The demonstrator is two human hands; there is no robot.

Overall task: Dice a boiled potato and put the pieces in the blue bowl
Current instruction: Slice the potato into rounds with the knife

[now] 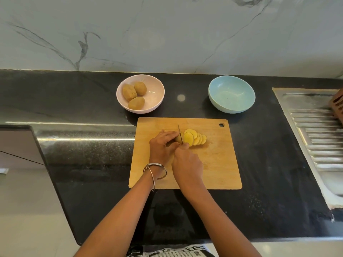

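A wooden cutting board [219,167] lies on the black counter. On it a row of round yellow potato slices [194,138] leans to the right. My left hand [162,145] holds the uncut end of the potato, mostly hidden under the fingers. My right hand [187,164] grips a knife [180,133]; its blade stands upright between the held end and the slices. The blue bowl [232,94] sits empty behind the board on the right.
A pink bowl [154,93] with three whole potatoes [134,94] stands behind the board on the left. A steel sink drainer [315,130] fills the right side, with a brown object [336,106] at its edge. The counter's front edge runs close to my body.
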